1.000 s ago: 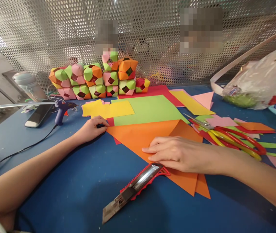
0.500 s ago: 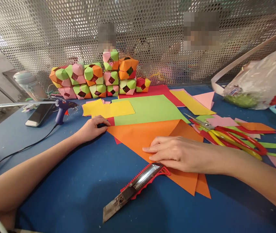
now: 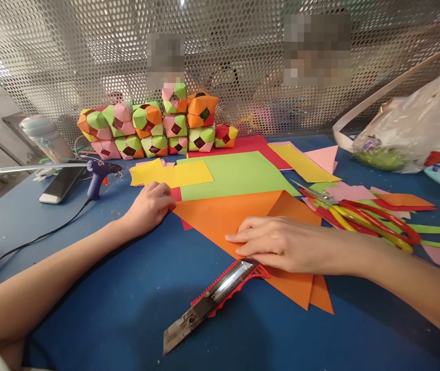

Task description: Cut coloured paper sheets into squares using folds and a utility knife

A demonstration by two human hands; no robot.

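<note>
A sheet of orange paper [image 3: 212, 216] lies folded over diagonally on the blue table. At its far left corner my left hand [image 3: 152, 205] is closed, thumb and fingers pinched on the tip. My right hand [image 3: 274, 242] rests flat across the folded sheet, fingers stretched out to the left. Just below those fingers a utility knife [image 3: 220, 293] with a red-edged handle lies on the table, its blade out toward the lower left. Beyond the orange sheet is green paper [image 3: 231, 172], partly covered by yellow pieces [image 3: 192, 172].
Folded-paper modules [image 3: 148, 121] stand stacked against a perforated metal screen [image 3: 243, 51]. Left are a glue gun [image 3: 96, 178], a phone [image 3: 61, 183] and a bottle [image 3: 45, 136]. Scissors [image 3: 374, 219] lie on paper scraps at right, near a plastic bag [image 3: 409, 129]. People are behind the screen.
My left hand's fingers have curled up more at the paper's corner. The right hand stays flat on the sheet. The whole view has shifted slightly.
</note>
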